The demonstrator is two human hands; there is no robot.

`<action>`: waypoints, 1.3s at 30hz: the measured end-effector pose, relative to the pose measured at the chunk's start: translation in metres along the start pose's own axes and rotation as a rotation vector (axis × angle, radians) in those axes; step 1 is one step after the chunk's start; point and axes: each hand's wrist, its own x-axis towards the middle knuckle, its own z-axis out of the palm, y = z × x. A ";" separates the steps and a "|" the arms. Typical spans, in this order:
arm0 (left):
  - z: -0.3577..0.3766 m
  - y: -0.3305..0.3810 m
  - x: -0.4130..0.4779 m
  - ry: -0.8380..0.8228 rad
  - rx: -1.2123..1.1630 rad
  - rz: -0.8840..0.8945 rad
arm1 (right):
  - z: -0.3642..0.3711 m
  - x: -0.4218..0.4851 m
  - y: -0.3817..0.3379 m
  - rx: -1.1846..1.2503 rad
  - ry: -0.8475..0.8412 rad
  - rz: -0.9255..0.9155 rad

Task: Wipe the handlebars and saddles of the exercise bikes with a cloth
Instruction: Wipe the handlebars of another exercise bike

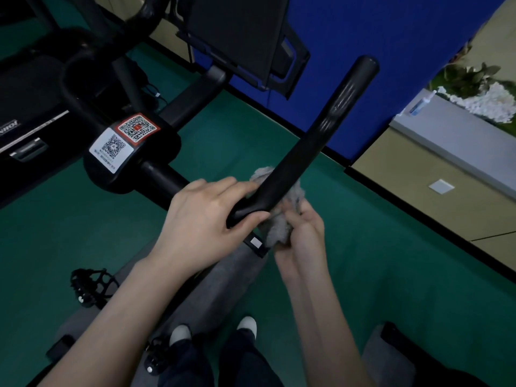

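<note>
A black handlebar arm (pixel 315 141) of the exercise bike runs from the centre up to the right. My left hand (pixel 206 219) grips the bar at its lower bend, thumb underneath. A grey fluffy cloth (pixel 279 230) is bunched under and behind the bar at that bend. My right hand (pixel 303 230) holds the cloth from below against the bar; it is slightly blurred. The bike's centre clamp (pixel 125 152) carries two QR-code stickers. No saddle is visible.
A dark screen (pixel 240 32) stands above the bars. A pedal with a cage (pixel 89 286) is at lower left. The grey bike frame (pixel 223 280) runs below my hands. A blue wall panel (pixel 391 65) and a ledge with plants (pixel 460 88) lie to the right. Green floor surrounds the bike.
</note>
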 end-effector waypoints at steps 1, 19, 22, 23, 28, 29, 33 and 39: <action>0.000 0.000 0.000 -0.003 0.000 -0.003 | 0.001 0.006 -0.005 0.017 0.014 -0.022; -0.003 0.002 0.004 -0.075 -0.034 -0.042 | 0.007 0.019 -0.016 -0.107 0.034 -0.022; -0.005 0.008 0.009 -0.095 -0.011 -0.076 | 0.004 0.009 -0.007 -0.177 0.068 -0.134; -0.005 0.010 0.011 -0.100 -0.007 -0.096 | 0.004 0.008 -0.005 -0.200 0.100 -0.195; -0.006 0.020 0.024 -0.111 -0.009 -0.140 | 0.004 0.009 0.009 -0.401 0.327 -0.565; -0.005 0.023 0.027 -0.113 -0.005 -0.138 | 0.006 0.008 0.012 -0.449 0.363 -0.612; -0.001 0.027 0.032 -0.128 -0.010 -0.157 | 0.015 0.006 0.015 -0.545 0.413 -0.730; 0.003 0.025 0.031 -0.118 -0.061 -0.172 | 0.016 0.030 -0.015 -0.598 0.457 -0.779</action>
